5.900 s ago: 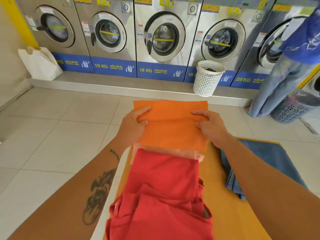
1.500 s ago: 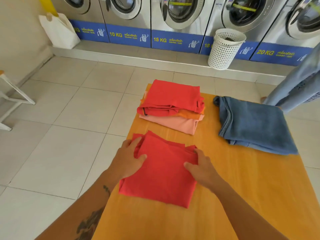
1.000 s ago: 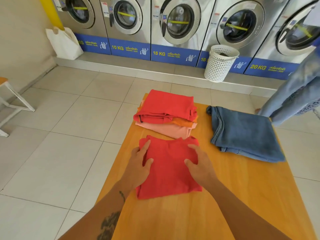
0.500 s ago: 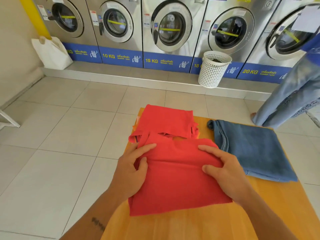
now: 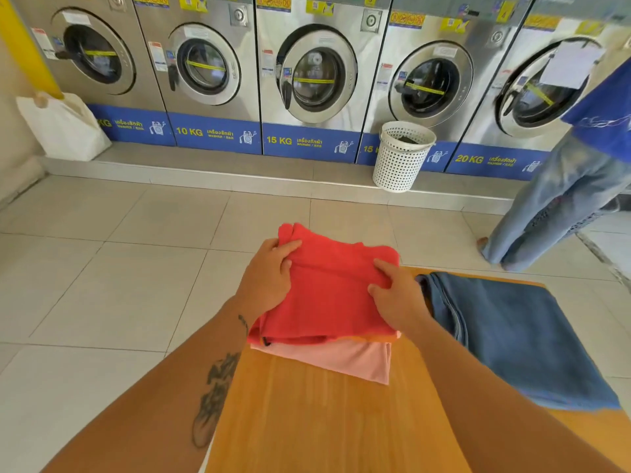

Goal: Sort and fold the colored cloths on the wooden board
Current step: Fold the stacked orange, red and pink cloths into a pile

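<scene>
A folded red cloth (image 5: 327, 295) lies on top of a stack at the far left of the wooden board (image 5: 324, 414). My left hand (image 5: 269, 278) grips its left edge and my right hand (image 5: 396, 295) grips its right edge. Under it show a thin orange strip (image 5: 379, 337) and a pink cloth (image 5: 348, 360); any other red cloth beneath is hidden. A folded blue denim piece (image 5: 519, 339) lies on the board to the right of the stack.
A row of washing machines (image 5: 314, 76) lines the far wall. A white perforated basket (image 5: 401, 155) stands on the step before them, a white bag (image 5: 65, 128) at far left. A person in jeans (image 5: 563, 199) stands at the right. Tiled floor surrounds the board.
Both hands have carried the folded red cloth from the near part of the board onto the stack at the far end; it now covers the earlier red cloth.
</scene>
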Available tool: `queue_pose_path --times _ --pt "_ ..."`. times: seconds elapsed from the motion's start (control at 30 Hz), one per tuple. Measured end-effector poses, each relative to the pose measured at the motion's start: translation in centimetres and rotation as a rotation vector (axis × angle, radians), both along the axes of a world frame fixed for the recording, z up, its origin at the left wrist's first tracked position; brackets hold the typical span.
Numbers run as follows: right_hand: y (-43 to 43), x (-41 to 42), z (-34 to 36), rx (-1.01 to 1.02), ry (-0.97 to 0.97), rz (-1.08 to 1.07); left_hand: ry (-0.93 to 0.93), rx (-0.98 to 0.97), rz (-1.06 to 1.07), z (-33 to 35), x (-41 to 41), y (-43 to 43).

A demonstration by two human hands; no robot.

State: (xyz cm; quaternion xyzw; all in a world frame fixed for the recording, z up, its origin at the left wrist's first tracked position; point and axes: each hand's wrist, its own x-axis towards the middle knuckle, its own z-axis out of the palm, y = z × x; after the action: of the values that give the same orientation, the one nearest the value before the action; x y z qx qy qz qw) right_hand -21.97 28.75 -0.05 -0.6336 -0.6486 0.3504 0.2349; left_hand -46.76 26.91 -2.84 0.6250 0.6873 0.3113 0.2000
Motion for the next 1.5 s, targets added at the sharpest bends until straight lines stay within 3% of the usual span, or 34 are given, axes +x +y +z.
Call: queue_pose_path --times 0.1,0.23,0.47,0.6,0.7,0.77,0.9,1.07,1.23,1.33,1.43,1.5 --pt "-1.6 0.5 -3.1 -0.026 -0.168 0.012 0.058 -0.191 0.017 -4.0 0.1 -1.0" --pt "-2.5 0.5 -3.8 0.031 -0.272 0.014 0.077 -0.141 0.05 -4.6 0.9 -1.1" --pt "-3.8 1.7 -3.4 0.028 -0.246 0.032 0.104 -0.073 0.014 -4.9 0.8 -3.9" --pt "-3.2 0.9 -2.7 0.025 -0.501 -0.01 0.155 -0.121 0.127 -4.0 1.3 -3.2" --pt "-2.7 -1.5 -1.2 0.247 -0.627 0.016 0.349 0.085 0.183 -1.9 2.9 -2.1" --pt "-2.5 -3.0 -1.4 0.311 -0.618 0.195 0.391 0.2 0.051 -1.2 4.2 -1.3" --pt "-1.1 -3.6 -3.9 0.19 -0.663 0.419 0.376 0.027 -0.144 -3.3 4.4 -0.1" --pt "1.4 -2.5 -4.8 0.126 -0.617 0.394 0.335 -0.153 -0.121 -5.1 3.8 1.2" --pt "2.1 0.7 -5.6 0.022 -0.554 0.306 0.327 -0.195 -0.125 -5.0 4.0 1.2" --pt "2.9 1.1 -4.7 -0.044 -0.64 0.308 0.331 -0.2 -0.114 -4.9 4.3 1.3" --pt "3.1 -1.8 -3.1 0.094 -0.823 0.272 0.387 -0.166 -0.091 -5.2 4.4 1.0" --pt "2.3 -4.0 -3.1 0.209 -0.79 0.285 0.396 -0.151 -0.105 -5.3 4.3 1.0"
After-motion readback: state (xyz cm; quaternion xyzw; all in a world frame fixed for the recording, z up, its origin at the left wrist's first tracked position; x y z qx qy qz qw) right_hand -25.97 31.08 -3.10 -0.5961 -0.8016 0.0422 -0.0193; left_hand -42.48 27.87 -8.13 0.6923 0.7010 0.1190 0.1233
